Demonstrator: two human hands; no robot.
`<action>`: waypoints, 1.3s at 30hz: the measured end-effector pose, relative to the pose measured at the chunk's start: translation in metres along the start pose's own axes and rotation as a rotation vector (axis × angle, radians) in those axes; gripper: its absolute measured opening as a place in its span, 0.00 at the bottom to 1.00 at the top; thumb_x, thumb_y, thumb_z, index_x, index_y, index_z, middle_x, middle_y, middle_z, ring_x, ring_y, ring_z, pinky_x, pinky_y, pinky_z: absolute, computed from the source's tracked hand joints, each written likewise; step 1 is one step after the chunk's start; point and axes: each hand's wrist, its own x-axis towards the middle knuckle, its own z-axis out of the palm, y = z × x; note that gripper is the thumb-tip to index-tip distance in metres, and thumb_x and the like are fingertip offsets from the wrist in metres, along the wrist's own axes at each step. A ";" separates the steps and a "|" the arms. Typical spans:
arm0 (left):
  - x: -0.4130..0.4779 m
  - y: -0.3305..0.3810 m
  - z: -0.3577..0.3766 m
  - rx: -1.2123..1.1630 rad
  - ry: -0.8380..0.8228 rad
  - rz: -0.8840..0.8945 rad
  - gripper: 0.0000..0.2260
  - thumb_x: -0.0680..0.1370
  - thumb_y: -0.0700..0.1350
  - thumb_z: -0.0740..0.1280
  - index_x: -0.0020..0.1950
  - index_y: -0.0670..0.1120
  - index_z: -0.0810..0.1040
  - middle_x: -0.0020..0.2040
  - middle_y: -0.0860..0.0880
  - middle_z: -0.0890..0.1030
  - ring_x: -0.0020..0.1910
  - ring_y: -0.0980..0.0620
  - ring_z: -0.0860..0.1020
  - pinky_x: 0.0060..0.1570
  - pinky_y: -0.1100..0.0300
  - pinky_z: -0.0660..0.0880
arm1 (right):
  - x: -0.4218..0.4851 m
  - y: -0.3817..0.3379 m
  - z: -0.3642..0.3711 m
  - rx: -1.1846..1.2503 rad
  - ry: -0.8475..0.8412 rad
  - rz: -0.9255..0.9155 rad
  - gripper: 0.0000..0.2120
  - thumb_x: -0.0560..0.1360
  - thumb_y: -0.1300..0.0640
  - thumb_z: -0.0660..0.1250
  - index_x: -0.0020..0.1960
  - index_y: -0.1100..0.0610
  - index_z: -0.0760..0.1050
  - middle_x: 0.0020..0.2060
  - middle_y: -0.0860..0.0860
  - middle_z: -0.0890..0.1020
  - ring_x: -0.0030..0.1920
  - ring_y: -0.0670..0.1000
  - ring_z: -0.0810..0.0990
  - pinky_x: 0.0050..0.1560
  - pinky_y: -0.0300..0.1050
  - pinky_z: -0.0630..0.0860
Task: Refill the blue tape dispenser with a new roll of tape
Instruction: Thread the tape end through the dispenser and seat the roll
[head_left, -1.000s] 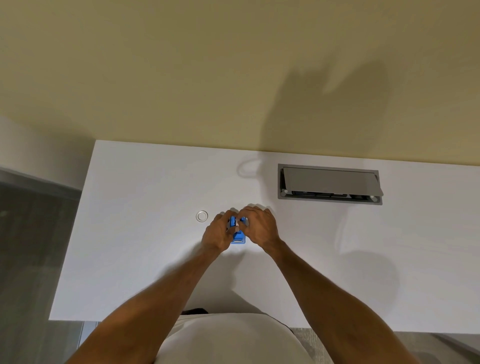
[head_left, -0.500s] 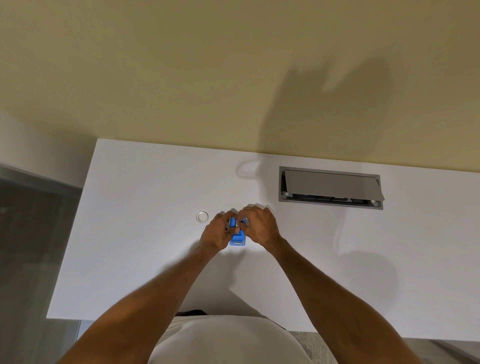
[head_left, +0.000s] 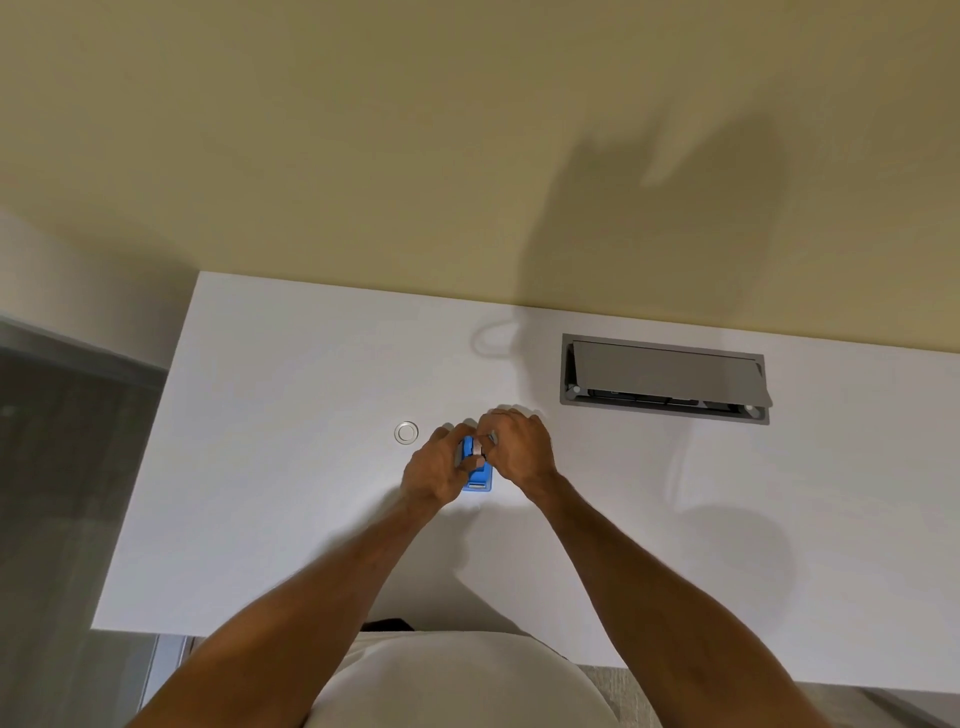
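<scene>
White desk against a pale yellow wall

The desk (head_left: 291, 509) is butted to the wall (head_left: 363, 130), on which soft shadows are cast. A grey hatch (head_left: 665, 371) is set into the desktop up and right of the right hand (head_left: 519, 447); grey flooring (head_left: 57, 493) is seen far left.

The tape dispenser (head_left: 477, 470) is positioned on the worktop (head_left: 260, 509), near its middle. It is flanked by the left hand (head_left: 435, 470) on its left side and the right hand (head_left: 517, 448) on its right side, both in contact with it. A small ring (head_left: 406, 432) is located on the worktop just left of the left hand and slightly behind it. A recessed cable hatch (head_left: 664, 379) is set into the worktop behind and to the right of the hands, near the rear edge. The wall (head_left: 415, 156) is situated directly behind the worktop.
</scene>
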 end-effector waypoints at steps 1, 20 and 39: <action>-0.001 -0.001 -0.002 0.007 0.001 0.001 0.20 0.85 0.56 0.64 0.76 0.53 0.72 0.67 0.48 0.78 0.63 0.43 0.81 0.66 0.45 0.79 | -0.001 0.001 -0.001 0.010 -0.002 -0.008 0.14 0.83 0.47 0.63 0.56 0.54 0.82 0.52 0.52 0.86 0.55 0.52 0.83 0.64 0.47 0.79; 0.003 0.000 -0.001 0.096 -0.019 -0.003 0.21 0.84 0.54 0.65 0.77 0.54 0.69 0.67 0.48 0.77 0.61 0.42 0.82 0.62 0.45 0.81 | -0.004 0.000 0.001 0.009 0.023 -0.027 0.17 0.84 0.45 0.62 0.60 0.56 0.81 0.56 0.53 0.85 0.57 0.52 0.82 0.67 0.46 0.78; 0.002 0.001 0.000 0.088 -0.020 -0.021 0.23 0.82 0.54 0.67 0.77 0.55 0.69 0.68 0.49 0.76 0.62 0.43 0.82 0.61 0.45 0.81 | -0.003 0.000 -0.001 0.041 0.001 0.001 0.15 0.83 0.45 0.63 0.59 0.54 0.81 0.55 0.52 0.85 0.55 0.52 0.83 0.66 0.48 0.78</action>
